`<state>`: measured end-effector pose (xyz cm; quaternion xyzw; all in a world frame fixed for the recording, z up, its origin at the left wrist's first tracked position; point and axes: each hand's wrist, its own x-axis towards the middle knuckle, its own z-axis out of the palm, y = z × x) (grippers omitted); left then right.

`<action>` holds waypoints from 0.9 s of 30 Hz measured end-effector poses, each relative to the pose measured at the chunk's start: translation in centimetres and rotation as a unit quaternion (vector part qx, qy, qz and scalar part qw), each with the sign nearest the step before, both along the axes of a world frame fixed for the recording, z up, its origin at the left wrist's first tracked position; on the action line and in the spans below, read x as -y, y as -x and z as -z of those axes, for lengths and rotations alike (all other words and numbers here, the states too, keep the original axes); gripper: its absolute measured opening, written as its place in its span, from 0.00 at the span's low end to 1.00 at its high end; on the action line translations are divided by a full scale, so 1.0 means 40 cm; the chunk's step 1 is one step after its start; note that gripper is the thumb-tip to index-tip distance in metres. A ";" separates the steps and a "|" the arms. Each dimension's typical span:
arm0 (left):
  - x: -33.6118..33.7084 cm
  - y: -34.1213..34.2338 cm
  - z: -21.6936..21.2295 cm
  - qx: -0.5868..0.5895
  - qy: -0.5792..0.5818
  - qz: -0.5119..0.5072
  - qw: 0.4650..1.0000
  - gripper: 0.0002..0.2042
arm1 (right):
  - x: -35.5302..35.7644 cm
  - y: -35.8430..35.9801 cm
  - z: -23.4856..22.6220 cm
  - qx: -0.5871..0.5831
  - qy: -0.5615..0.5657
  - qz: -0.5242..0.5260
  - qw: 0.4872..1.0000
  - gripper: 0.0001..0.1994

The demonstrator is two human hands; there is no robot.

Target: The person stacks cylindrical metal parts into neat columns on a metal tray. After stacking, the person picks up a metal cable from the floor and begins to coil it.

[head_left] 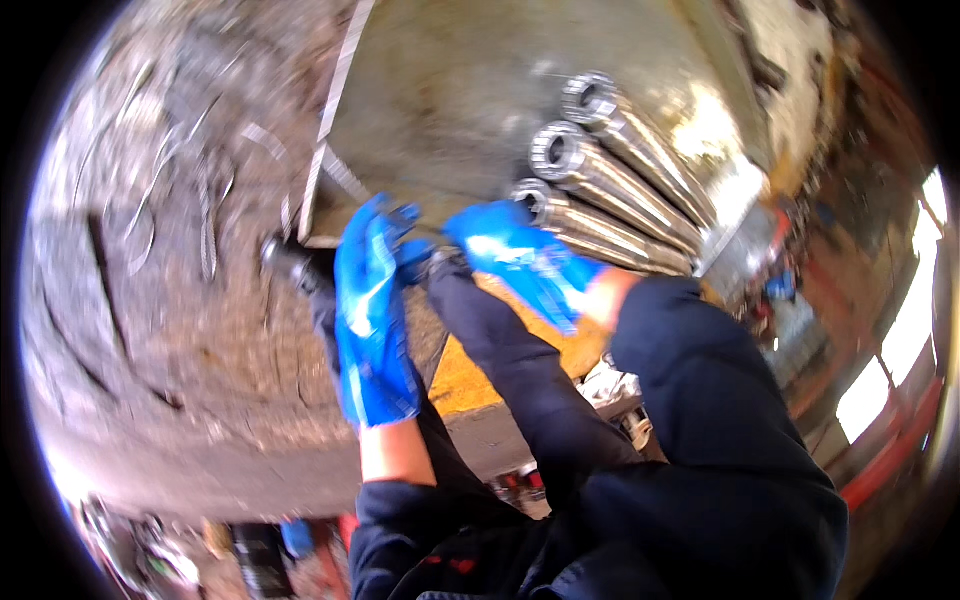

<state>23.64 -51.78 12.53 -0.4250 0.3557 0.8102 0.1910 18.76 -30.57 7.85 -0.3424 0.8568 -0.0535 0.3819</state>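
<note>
My left hand (375, 320), in a blue glove, hovers between my two dark-trousered legs. Its fingers point away from me and look stretched out, and nothing shows in it. My right hand (525, 255), also in a blue glove, is just right of it, at the near edge of a flat metal sheet (450, 110). Motion blurs its fingers, so whether they grip anything cannot be seen. Beyond and right of this hand lie three shiny ribbed metal tubes (630, 190), side by side, their ringed open ends toward the left.
My dark shoe (285, 258) stands on the worn brown floor (200, 340), left of the sheet's pale raised edge (328, 110). Wire-like scraps (207, 215) lie at far left. A yellow-orange panel (470, 375) lies between my legs. Mixed clutter (790, 320) sits at right.
</note>
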 end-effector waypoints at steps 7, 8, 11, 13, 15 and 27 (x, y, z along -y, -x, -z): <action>-0.037 -0.036 -0.006 0.067 0.004 0.095 0.993 0.30 | 0.021 -0.074 0.056 -0.195 0.050 0.044 0.979 0.05; -0.043 -0.022 0.001 0.049 0.016 0.106 0.993 0.28 | 0.033 -0.133 0.109 -0.138 0.042 0.115 0.983 0.05; -0.038 0.024 0.030 0.058 0.073 0.117 0.989 0.23 | 0.082 -0.053 -0.042 -0.018 -0.059 0.092 0.994 0.07; -0.027 0.028 0.032 0.060 0.078 0.093 0.991 0.20 | 0.100 -0.013 -0.088 0.072 -0.030 0.075 0.994 0.07; -0.013 0.032 0.036 0.066 0.087 0.118 0.987 0.19 | 0.111 -0.015 -0.102 0.080 -0.049 0.079 0.992 0.06; -0.066 0.070 -0.093 0.029 0.164 0.129 0.978 0.24 | -0.081 -0.061 -0.085 -0.254 -0.056 -0.061 0.964 0.04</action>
